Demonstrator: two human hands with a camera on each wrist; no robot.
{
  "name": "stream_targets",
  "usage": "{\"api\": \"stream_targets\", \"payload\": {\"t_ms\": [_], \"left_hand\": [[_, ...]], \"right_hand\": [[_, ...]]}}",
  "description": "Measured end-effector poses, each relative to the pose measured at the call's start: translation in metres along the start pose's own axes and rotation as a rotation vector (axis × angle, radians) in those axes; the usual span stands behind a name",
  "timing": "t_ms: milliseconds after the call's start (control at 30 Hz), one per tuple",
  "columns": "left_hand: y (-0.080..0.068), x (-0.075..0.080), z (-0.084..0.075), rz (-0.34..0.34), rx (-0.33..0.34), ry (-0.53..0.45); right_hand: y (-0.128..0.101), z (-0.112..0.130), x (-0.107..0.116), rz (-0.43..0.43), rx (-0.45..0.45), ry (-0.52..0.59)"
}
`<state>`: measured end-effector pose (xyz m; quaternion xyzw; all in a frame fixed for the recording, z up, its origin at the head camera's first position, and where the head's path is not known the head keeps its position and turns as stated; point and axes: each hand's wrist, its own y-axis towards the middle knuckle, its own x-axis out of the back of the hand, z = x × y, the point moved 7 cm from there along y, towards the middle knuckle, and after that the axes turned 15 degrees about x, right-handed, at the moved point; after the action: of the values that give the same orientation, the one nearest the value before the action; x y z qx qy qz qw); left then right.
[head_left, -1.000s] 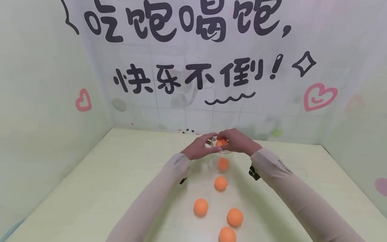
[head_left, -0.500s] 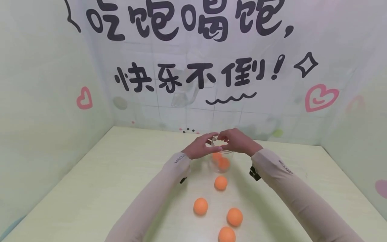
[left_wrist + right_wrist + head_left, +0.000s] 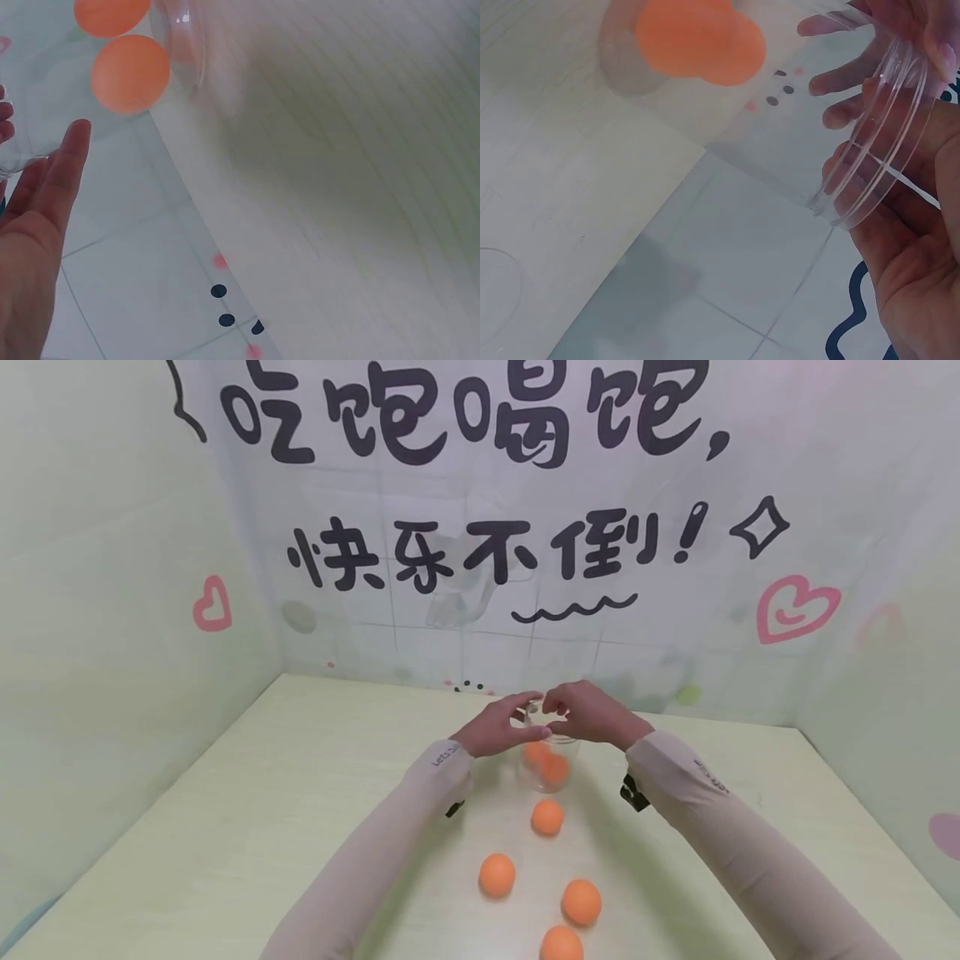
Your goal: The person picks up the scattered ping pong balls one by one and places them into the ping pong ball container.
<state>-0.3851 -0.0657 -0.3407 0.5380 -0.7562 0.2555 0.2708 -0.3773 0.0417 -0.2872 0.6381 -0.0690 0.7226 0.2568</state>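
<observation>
A clear plastic jar (image 3: 546,788) stands upright on the table, with two orange balls (image 3: 556,768) resting inside at its bottom. My left hand (image 3: 497,727) grips the jar near its mouth from the left, thumb in front. At the right of the mouth, my right hand (image 3: 592,710) is loosely bent with no ball in its fingers. The right wrist view shows its fingers close against the jar's threaded rim (image 3: 877,150); whether they touch it I cannot tell. Nearest in front of the jar lies another orange ball (image 3: 547,817).
Further orange balls lie toward the table's front: one at left (image 3: 497,874), one at right (image 3: 582,902) and one at the bottom edge (image 3: 562,943). A faint clear round outline (image 3: 517,277) shows on the table. A printed backdrop (image 3: 450,652) rises behind.
An orange ball held by my right hand at the jar's mouth has been let go and has dropped inside beside the other. My left hand has stayed on the jar.
</observation>
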Motion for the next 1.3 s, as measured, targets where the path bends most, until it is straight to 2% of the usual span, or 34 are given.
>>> {"api": "stream_targets", "payload": {"t_ms": [200, 667, 867, 1133, 1300], "left_hand": [[0.002, -0.001, -0.001, 0.002, 0.009, 0.005], [0.000, -0.001, 0.002, 0.004, 0.041, 0.011], [0.003, -0.001, 0.004, 0.003, 0.032, 0.009], [0.002, -0.002, 0.003, 0.013, 0.030, -0.004], [0.000, -0.002, 0.002, 0.014, 0.038, -0.006]], "right_hand": [[0.000, 0.002, 0.009, 0.004, 0.023, -0.012], [-0.011, 0.012, 0.025, 0.036, 0.002, -0.012], [-0.025, 0.012, 0.026, 0.061, -0.040, 0.026], [-0.046, 0.021, 0.030, 0.011, 0.000, 0.056], [-0.060, 0.032, 0.023, 0.028, 0.012, 0.070]]}}
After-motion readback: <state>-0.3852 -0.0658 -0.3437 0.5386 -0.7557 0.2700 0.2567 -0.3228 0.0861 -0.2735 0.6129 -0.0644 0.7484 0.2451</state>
